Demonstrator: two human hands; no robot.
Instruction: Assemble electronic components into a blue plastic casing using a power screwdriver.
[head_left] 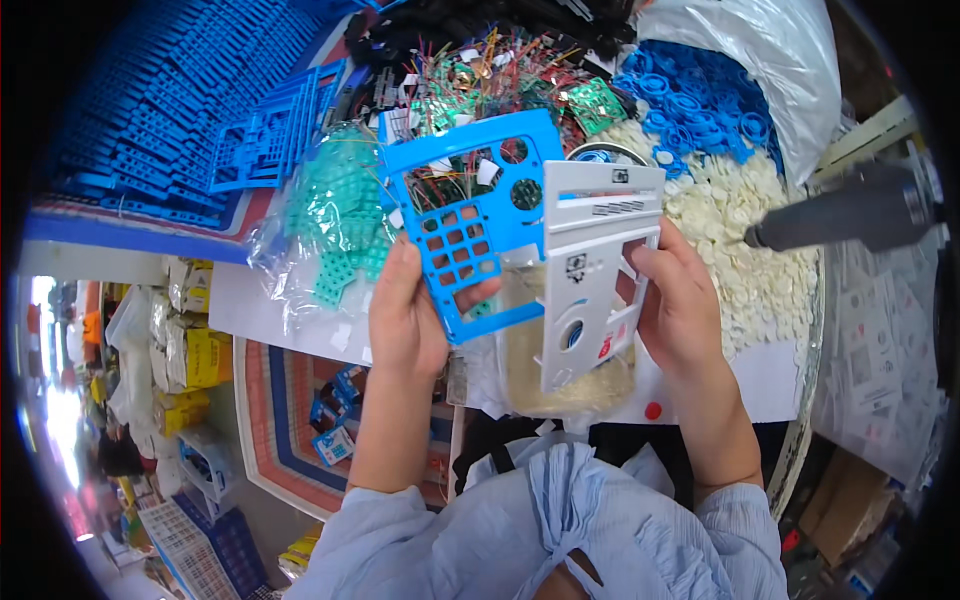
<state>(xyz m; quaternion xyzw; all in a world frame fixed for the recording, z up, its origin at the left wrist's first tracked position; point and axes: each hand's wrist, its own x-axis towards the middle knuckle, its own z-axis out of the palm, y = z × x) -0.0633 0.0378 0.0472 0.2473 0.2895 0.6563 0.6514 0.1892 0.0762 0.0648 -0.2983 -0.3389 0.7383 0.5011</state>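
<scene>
My left hand (408,315) grips a blue plastic casing panel (515,235) by its left edge. The panel has a grid of square keypad holes, round openings and a large window. In my right hand (685,295), fingers bent around the right edge, is a white plastic casing panel (600,285) with printed marks, slots and a round hole. Both panels are raised side by side above the table, the white one overlapping the blue one's right side. Under them stands a clear plastic tub (517,370), partly hidden, so its contents are hard to make out.
Teal keypads (350,200) lie in a clear bag, with wired circuit boards (595,105) behind. Blue rings (690,100) and cream-coloured small parts (740,230) heap at the right, near a dark cylindrical tool (850,215). Blue frames (170,110) stack far left; a striped-lined bin (270,430) sits below.
</scene>
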